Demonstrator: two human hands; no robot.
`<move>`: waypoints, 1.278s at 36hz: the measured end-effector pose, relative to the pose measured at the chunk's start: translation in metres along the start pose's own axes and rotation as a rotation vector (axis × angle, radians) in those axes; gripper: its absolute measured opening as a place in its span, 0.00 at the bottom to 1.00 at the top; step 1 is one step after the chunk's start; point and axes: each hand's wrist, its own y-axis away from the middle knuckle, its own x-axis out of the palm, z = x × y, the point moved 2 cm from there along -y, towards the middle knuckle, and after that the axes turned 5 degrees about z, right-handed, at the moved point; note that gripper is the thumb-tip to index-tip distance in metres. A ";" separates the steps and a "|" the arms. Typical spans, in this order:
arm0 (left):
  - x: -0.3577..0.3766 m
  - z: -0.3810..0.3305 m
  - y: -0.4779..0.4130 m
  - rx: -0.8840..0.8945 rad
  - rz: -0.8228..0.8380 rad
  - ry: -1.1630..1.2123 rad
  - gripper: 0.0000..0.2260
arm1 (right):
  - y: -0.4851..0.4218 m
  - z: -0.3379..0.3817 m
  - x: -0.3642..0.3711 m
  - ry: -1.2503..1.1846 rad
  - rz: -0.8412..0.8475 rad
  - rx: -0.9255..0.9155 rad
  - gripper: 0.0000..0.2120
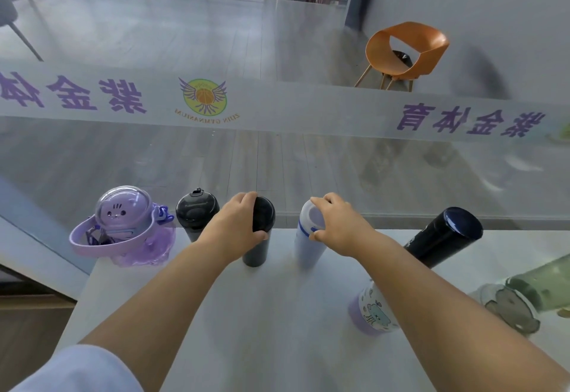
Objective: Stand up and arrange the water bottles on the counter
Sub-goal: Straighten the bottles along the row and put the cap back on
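On the pale counter several bottles stand in a row by the glass. My left hand grips the top of an upright black bottle. My right hand holds the cap of an upright white bottle with a blue band. Left of these stand a black flip-lid bottle and a purple cat-dome bottle with a strap. To the right stands a dark navy bottle. A purple-and-white cartoon bottle sits under my right forearm, and a green bottle lies on its side at the right.
A glass pane with purple lettering and a round logo rises just behind the counter's far edge. Beyond it lie a grey floor and an orange chair. The counter's left edge drops off near the purple bottle.
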 end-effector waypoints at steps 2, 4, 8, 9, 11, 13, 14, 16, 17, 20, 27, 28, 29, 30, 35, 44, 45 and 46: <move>-0.001 -0.001 0.000 0.010 0.006 -0.029 0.29 | 0.001 0.000 0.000 0.003 0.007 0.006 0.33; -0.002 -0.002 0.001 0.016 0.012 -0.054 0.29 | 0.002 0.000 0.000 0.008 0.014 0.007 0.33; -0.003 -0.004 0.001 0.016 0.025 -0.088 0.28 | 0.006 0.000 0.000 0.001 0.012 0.007 0.33; -0.004 -0.004 0.001 0.016 0.029 -0.098 0.29 | 0.006 0.001 -0.001 0.003 0.014 0.007 0.33; -0.005 -0.004 0.002 0.016 0.040 -0.119 0.32 | 0.009 0.001 -0.001 0.008 0.022 0.007 0.35; -0.007 -0.005 0.003 0.025 0.046 -0.136 0.35 | 0.013 0.000 -0.003 -0.004 0.010 0.005 0.37; -0.008 -0.006 0.005 0.033 0.039 -0.145 0.35 | 0.016 0.000 -0.005 -0.017 -0.009 0.003 0.37; -0.012 -0.008 0.009 0.046 0.004 -0.160 0.33 | 0.023 -0.001 -0.011 -0.035 -0.068 -0.001 0.36; -0.014 -0.010 0.012 0.055 -0.023 -0.164 0.30 | 0.027 -0.003 -0.014 -0.046 -0.097 -0.003 0.35; -0.019 -0.017 0.022 0.075 -0.083 -0.186 0.23 | 0.045 -0.010 -0.025 -0.092 -0.174 -0.009 0.27; -0.006 -0.036 0.045 0.132 -0.078 -0.159 0.15 | 0.096 -0.043 -0.041 -0.091 -0.264 0.011 0.19; -0.002 -0.038 0.048 0.138 -0.065 -0.153 0.15 | 0.104 -0.049 -0.043 -0.094 -0.264 0.018 0.18; 0.003 -0.040 0.050 0.143 -0.052 -0.142 0.15 | 0.111 -0.055 -0.044 -0.097 -0.262 0.025 0.18; 0.008 -0.042 0.052 0.148 -0.039 -0.129 0.16 | 0.119 -0.061 -0.045 -0.106 -0.258 0.035 0.18; 0.032 -0.068 0.058 0.183 0.032 -0.126 0.16 | 0.150 -0.097 -0.044 -0.105 -0.284 0.088 0.16; 0.073 -0.144 0.061 0.260 0.097 -0.068 0.27 | 0.171 -0.164 -0.053 0.024 -0.415 0.041 0.17; 0.078 -0.152 0.060 0.286 0.115 -0.051 0.29 | 0.170 -0.171 -0.055 0.033 -0.429 0.031 0.17; 0.083 -0.159 0.058 0.310 0.131 -0.039 0.31 | 0.168 -0.177 -0.058 0.038 -0.437 0.016 0.17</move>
